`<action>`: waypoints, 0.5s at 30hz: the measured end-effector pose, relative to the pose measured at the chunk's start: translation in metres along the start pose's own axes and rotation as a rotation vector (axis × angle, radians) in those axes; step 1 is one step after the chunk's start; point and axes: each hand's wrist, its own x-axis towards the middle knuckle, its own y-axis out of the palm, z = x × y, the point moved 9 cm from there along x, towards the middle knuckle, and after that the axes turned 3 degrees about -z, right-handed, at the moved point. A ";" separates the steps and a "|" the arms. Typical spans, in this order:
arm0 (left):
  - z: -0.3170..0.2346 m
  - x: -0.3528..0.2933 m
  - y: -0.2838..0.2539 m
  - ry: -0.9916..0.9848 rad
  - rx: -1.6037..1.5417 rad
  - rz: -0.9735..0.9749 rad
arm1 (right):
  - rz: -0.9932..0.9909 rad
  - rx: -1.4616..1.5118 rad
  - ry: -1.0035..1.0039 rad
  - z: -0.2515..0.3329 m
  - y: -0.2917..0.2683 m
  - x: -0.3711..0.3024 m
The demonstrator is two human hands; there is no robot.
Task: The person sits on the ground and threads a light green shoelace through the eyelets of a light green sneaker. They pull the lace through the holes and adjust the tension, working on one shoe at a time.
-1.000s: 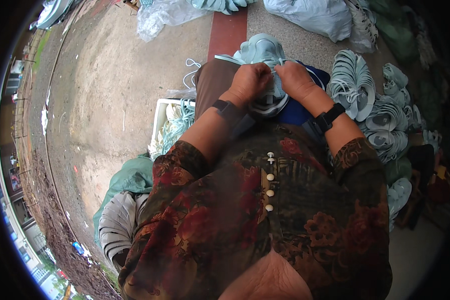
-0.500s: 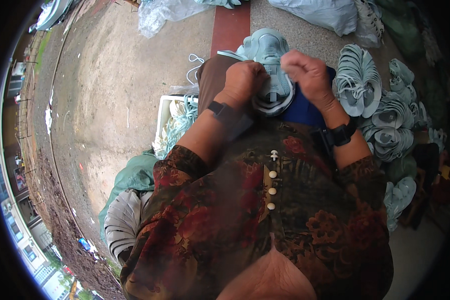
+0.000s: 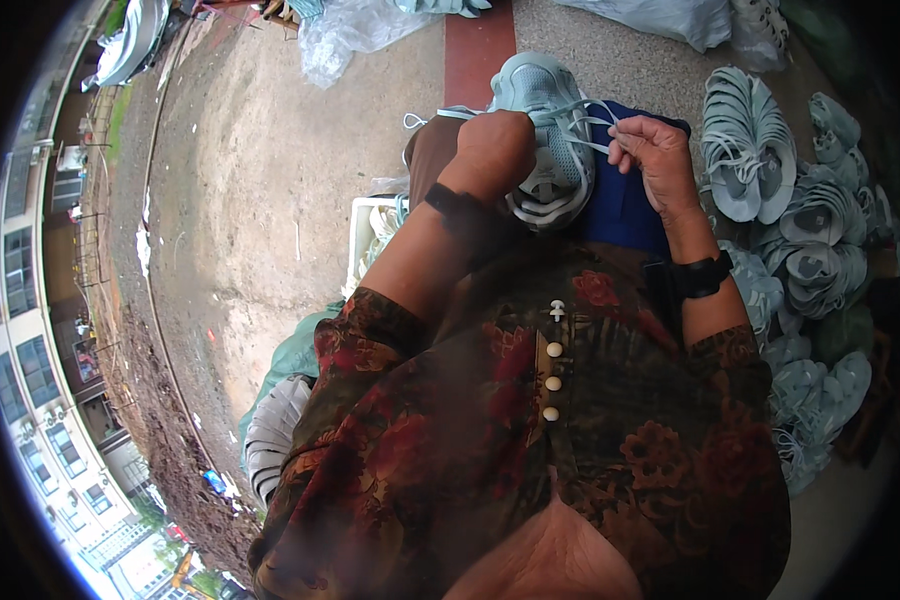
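A light blue shoe upper [image 3: 536, 86] rests across my lap, its toe pointing away from me. My right hand [image 3: 655, 150] is closed in a pinch on a pale blue shoelace [image 3: 597, 147], drawn out to the right of the upper in loose strands. Over the left side of the upper, my left hand [image 3: 495, 152] is curled into a fist; its fingertips are turned from view, so what they grip is hidden. Brown cloth [image 3: 430, 152] lies under the left side and blue cloth [image 3: 625, 205] under the right.
Nested stacks of light blue shoe uppers [image 3: 748, 140] stand to my right. At my left are a white bin [image 3: 360, 245] of laces, a green bag [image 3: 295, 345] and grey stacked pieces [image 3: 278, 425]. Clear plastic bags [image 3: 355, 40] lie ahead on the concrete floor [image 3: 270, 150].
My right hand has moved right, away from the upper, drawing the lace out with it. My left hand stays by the upper's left side, now in a tighter fist. The view has shifted slightly.
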 end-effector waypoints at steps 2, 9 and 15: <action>-0.004 0.004 0.000 0.017 0.032 0.041 | -0.013 -0.004 0.001 -0.007 -0.004 -0.003; 0.003 0.031 0.033 0.280 -0.044 0.155 | -0.078 0.090 0.019 -0.023 -0.012 -0.006; 0.006 0.024 0.024 0.129 0.084 0.169 | -0.079 0.103 0.040 -0.027 -0.016 -0.005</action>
